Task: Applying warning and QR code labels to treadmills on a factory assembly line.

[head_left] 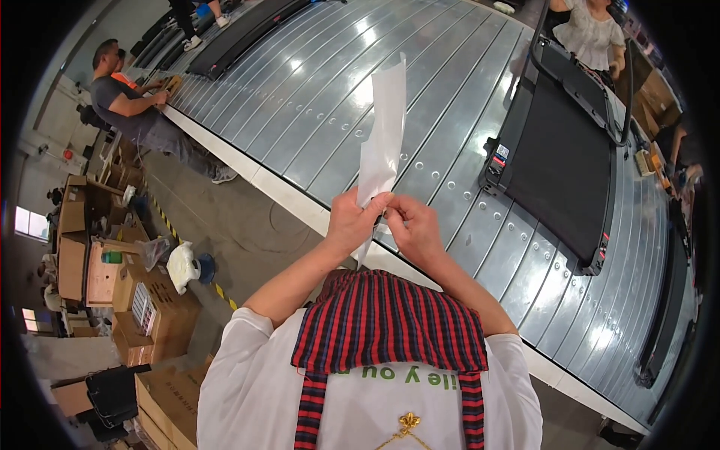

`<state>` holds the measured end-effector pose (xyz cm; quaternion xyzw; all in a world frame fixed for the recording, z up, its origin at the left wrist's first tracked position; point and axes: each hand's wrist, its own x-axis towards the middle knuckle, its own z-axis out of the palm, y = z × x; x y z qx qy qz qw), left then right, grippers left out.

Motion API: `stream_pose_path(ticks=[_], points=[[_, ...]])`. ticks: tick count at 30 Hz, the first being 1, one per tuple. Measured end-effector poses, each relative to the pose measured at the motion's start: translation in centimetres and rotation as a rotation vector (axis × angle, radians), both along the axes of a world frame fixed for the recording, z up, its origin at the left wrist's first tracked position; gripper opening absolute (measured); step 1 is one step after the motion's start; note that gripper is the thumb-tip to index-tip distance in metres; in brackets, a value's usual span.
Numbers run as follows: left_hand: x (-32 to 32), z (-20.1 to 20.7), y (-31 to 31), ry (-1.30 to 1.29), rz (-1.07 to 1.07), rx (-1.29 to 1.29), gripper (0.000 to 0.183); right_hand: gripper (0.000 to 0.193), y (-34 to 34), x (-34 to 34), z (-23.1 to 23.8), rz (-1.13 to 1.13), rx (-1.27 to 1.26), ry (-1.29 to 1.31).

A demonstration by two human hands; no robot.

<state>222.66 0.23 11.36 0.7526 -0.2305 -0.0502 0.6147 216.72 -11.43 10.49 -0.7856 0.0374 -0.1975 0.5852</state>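
A long strip of thin white sheet [384,124], glossy and slightly curled, stands upright in front of me. My left hand [349,223] grips its lower part, thumb pressed against the fingers. Close against it, my right hand [415,227] is closed in a pinch at the sheet's edge. A small dark bit shows between the two hands, but the fingers hide most of it. Both hands are above the near edge of the metal roller conveyor [315,146].
On the conveyor's right lies a black treadmill [559,157] with a folded frame [577,90]. Another long black unit [244,37] rests at the far left. A person [124,101] sits at the left edge; another person [592,34] stands far right. Cardboard boxes [161,319] stand at left.
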Motion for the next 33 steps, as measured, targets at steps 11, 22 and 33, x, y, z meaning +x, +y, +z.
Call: stream_pose_path(ticks=[11,22,33], points=[[0.1,0.7,0.4,0.083,-0.012,-0.063,0.028,0.011,-1.6,0.0,-0.4,0.232,0.35,0.151],[1.2,1.2,1.5,0.142,0.086,-0.075,0.028,0.011,-2.0,-0.3,-0.1,0.208,0.476,0.116],[1.7,-1.2,1.4,0.288,0.008,-0.105,0.026,0.017,1.2,-1.2,3.5,0.171,-0.521,-0.291]])
